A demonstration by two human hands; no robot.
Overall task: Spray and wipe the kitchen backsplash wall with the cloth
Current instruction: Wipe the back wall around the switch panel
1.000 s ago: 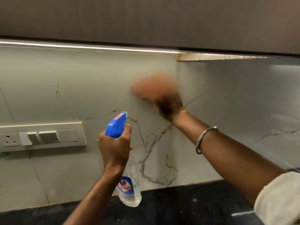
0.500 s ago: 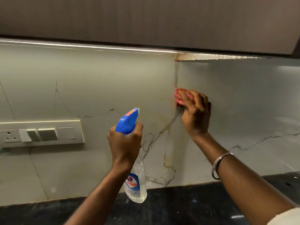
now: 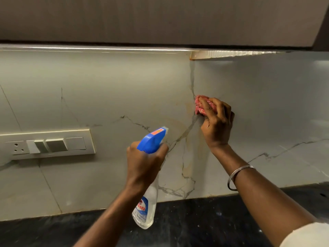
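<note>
The pale marble backsplash wall point(image 3: 106, 90) turns a corner near the middle, with dark veins and a yellowish stain around it. My right hand point(image 3: 218, 125) presses a bunched pink cloth point(image 3: 200, 105) against the wall right at the corner seam. My left hand point(image 3: 145, 161) grips the neck of a clear spray bottle point(image 3: 146, 209) with a blue trigger head point(image 3: 153, 139), held upright in front of the wall, nozzle pointing toward the corner.
A white switch and socket panel point(image 3: 48, 144) is mounted on the wall at the left. Dark upper cabinets point(image 3: 160, 18) with a light strip overhang the wall. A black stone counter point(image 3: 204, 220) runs along the bottom.
My right hand swept the cloth rightward from the left wall face to the corner, then held there, shifting slightly down. My left hand and the bottle barely moved.
</note>
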